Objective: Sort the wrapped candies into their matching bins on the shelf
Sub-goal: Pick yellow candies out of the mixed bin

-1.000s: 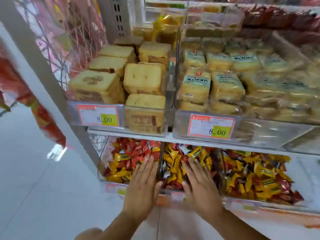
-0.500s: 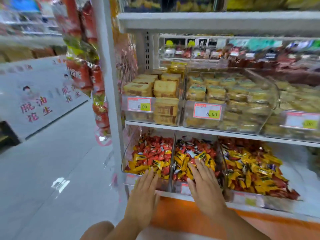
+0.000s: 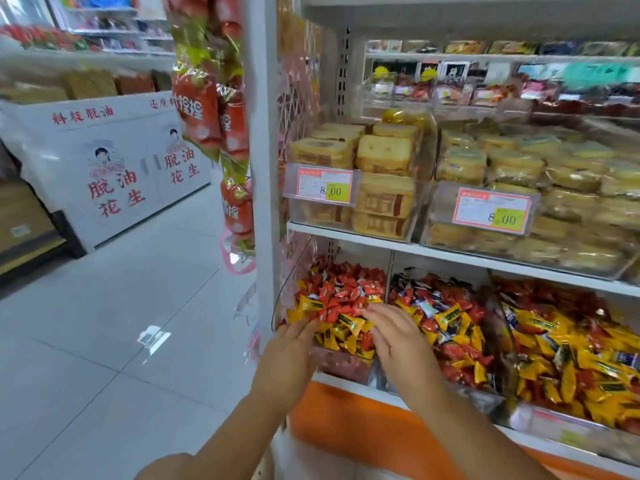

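Right hand shifted left into left bin, beside left hand; both flat-fingered on candies. Two price tags read 8.00.

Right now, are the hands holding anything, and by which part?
Nothing held: the left hand and right hand lie flat-fingered over the candies in the leftmost bin.

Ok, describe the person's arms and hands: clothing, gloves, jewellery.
Both are bare. The left hand and right hand wear no gloves, and no rings show, though the left is blurred. The left forearm and right forearm carry no sleeve, watch or bracelet as far up as the picture reaches.
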A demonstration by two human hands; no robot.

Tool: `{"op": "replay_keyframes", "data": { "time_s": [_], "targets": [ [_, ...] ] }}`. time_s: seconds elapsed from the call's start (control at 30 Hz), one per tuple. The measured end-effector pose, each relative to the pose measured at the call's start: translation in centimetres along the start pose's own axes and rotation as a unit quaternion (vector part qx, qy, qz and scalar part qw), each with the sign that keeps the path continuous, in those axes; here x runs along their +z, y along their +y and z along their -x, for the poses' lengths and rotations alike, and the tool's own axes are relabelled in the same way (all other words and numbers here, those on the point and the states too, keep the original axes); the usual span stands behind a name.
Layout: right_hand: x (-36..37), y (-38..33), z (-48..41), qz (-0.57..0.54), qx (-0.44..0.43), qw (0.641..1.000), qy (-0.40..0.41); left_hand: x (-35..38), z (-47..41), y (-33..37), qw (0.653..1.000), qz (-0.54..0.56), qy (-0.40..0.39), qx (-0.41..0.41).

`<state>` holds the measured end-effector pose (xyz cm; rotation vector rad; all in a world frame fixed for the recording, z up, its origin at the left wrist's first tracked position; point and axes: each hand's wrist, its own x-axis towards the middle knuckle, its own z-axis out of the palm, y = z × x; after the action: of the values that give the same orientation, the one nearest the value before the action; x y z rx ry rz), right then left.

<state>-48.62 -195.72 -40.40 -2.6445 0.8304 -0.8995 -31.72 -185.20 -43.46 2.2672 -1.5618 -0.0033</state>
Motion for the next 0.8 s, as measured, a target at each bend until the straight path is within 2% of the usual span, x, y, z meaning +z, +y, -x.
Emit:
{"op": "replay_keyframes", "data": {
  "time_s": [0.1, 0.3, 0.53, 0.67, 0.8],
  "targets": [
    [2.1, -1.2, -1.8, -0.026, 0.034, 0.996, -0.083, 0.0, -2.3, -1.2, 1.000, 0.014, -0.015, -0.011],
    [5.9, -0.7, -4.3, 0.092, 0.069, 0.965, -0.235, 0.9, -4.5, -2.9, 0.999, 0.042, -0.013, -0.014],
    [6.7, -1.1, -5.3, 0.127, 0.094, 0.963, -0.220, 1.3, -6.0, -3.1, 0.996, 0.081, -0.037, -0.020],
    [5.7, -1.0, -6.0, 0.045, 0.142, 0.970, -0.191, 0.8, -6.1, -3.4, 0.994, 0.104, -0.017, -0.041],
    [5.2, -0.8, -6.1, -0.006, 0.158, 0.957, -0.242, 0.5, -5.2, -3.3, 0.995, 0.087, 0.007, -0.045]
  ]
}}
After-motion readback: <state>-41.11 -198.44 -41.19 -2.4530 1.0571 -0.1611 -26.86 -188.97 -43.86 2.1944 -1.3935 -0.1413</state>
